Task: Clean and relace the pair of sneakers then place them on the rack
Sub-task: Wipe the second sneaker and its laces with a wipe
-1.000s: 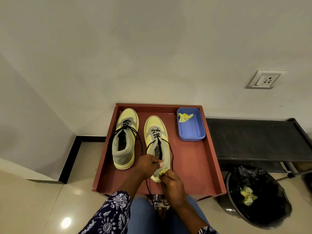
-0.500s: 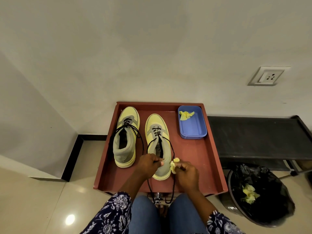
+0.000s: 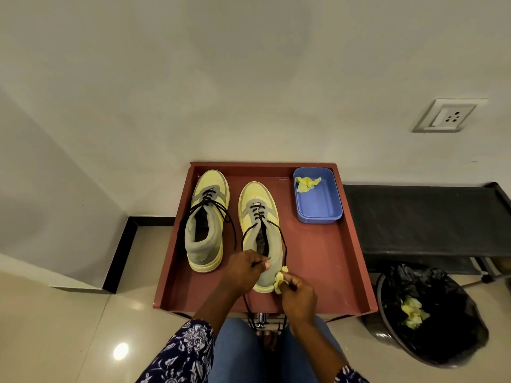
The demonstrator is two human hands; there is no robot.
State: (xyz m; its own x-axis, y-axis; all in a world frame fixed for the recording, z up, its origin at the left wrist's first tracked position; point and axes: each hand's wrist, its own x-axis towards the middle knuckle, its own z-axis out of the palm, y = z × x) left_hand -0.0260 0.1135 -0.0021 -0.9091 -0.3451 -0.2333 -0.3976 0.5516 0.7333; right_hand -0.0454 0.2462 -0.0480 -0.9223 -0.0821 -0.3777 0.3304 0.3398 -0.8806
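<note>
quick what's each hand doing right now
Left hand: fingers curled, gripping the heel collar of the near sneaker.
Right hand: pinching a yellow wipe against that sneaker's heel.

We see two sneakers (image 3: 207, 222) in pale yellow and grey with black laces (image 3: 283, 239), on a reddish-brown surface (image 3: 331, 261). The tub (image 3: 318, 201) is blue, holding a yellow wipe (image 3: 307, 183). Our sleeve (image 3: 188, 352) is navy with white flowers, our jeans (image 3: 237, 352) blue, the bin liner (image 3: 431, 313) black.
</note>
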